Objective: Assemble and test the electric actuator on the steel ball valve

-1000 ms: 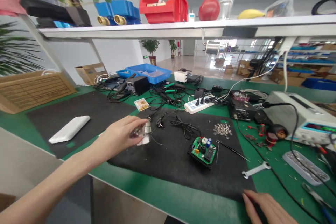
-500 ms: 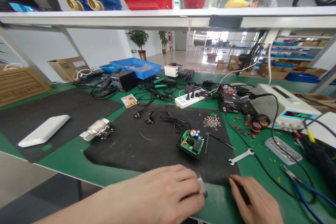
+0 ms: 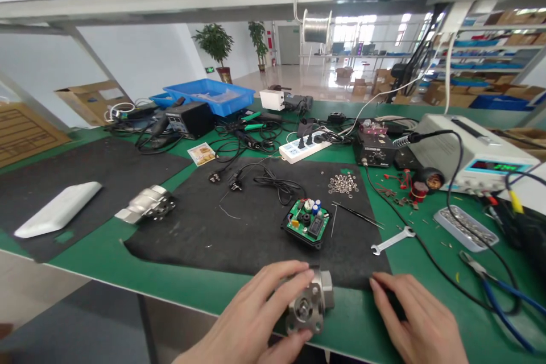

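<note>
My left hand [image 3: 260,318] grips a silvery metal valve body [image 3: 310,304] at the front edge of the green table, fingers over its top and thumb below. A round fitting with holes around it faces up. My right hand [image 3: 420,318] rests on the table to the right, touching the corner of the black mat; its thumb and index finger are apart and nothing shows between them. Beyond the hands a green circuit board [image 3: 309,219] sits in a black housing. Another metal valve [image 3: 149,203] lies at the left on the mat.
A wrench [image 3: 392,240], tweezers [image 3: 357,214] and small nuts [image 3: 342,183] lie right of the board. Blue-handled pliers [image 3: 490,290], a tray of small parts [image 3: 466,228] and a power supply [image 3: 473,153] stand further right. A white block [image 3: 60,209] is far left.
The metal valve body in my left hand has turned and is now far more visible, its holed face showing. My right hand has hardly moved. The view has tilted down.
</note>
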### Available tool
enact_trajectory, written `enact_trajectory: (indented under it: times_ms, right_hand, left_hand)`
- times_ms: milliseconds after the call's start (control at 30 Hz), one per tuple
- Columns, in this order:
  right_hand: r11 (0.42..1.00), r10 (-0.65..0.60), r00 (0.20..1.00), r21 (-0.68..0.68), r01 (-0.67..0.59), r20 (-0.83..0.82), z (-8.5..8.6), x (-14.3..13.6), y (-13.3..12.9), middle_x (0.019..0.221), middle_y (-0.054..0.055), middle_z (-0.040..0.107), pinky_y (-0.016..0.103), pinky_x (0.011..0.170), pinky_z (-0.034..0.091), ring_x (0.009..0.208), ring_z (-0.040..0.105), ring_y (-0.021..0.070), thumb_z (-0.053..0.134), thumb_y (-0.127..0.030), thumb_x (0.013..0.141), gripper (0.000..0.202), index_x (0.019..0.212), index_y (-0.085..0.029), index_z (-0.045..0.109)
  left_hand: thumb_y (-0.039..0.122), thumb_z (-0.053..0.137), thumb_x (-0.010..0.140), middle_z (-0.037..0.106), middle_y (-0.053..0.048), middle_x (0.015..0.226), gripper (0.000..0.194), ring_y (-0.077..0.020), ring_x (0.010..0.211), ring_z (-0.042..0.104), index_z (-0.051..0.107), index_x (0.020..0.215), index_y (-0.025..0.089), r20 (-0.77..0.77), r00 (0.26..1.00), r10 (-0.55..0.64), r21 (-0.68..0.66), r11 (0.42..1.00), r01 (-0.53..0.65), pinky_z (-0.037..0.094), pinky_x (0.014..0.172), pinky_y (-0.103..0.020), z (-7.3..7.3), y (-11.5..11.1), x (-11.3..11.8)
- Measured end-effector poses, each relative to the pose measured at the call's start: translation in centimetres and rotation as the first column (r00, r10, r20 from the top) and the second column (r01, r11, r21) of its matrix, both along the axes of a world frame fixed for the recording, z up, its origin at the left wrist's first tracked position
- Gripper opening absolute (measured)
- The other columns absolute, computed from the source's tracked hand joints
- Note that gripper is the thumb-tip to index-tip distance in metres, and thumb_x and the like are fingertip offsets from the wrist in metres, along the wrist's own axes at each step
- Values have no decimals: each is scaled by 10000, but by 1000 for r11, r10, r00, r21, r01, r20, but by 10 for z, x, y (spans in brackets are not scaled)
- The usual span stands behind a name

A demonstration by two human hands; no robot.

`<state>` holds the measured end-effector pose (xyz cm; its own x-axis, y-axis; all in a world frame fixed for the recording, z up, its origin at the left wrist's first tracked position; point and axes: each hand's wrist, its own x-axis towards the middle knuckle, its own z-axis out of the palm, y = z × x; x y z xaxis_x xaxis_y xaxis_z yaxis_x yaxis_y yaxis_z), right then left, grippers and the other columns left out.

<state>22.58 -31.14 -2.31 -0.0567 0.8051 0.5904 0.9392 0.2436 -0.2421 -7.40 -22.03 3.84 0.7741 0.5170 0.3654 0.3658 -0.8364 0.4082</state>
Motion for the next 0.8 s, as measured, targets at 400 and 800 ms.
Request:
enact_trajectory:
  times_ms: [400, 800]
  right_hand:
    - [997, 10, 996, -69, -16, -94, 4, 1, 4, 994, 36, 736, 310, 848, 516, 888, 704, 185, 640, -269, 1000, 121, 1112, -225, 653]
    - [969, -193, 980, -167, 183, -44, 52, 23, 98, 1068, 59, 775, 337, 873, 552, 980, 731, 220, 560, -374, 1023, 231, 1095, -214, 711]
  left_hand:
    - [387, 717, 926, 675, -48, 1354, 624, -220, 1212, 689, 417, 1472, 346, 233, 906, 352, -359, 897, -256, 593, 1035, -321, -55, -10, 10]
    - [395, 762, 870, 738, -75, 1257, 571, -267, 1099, 747, 552, 1396, 325, 339, 892, 298, -237, 945, -225, 648, 923, -336, -56, -3, 9]
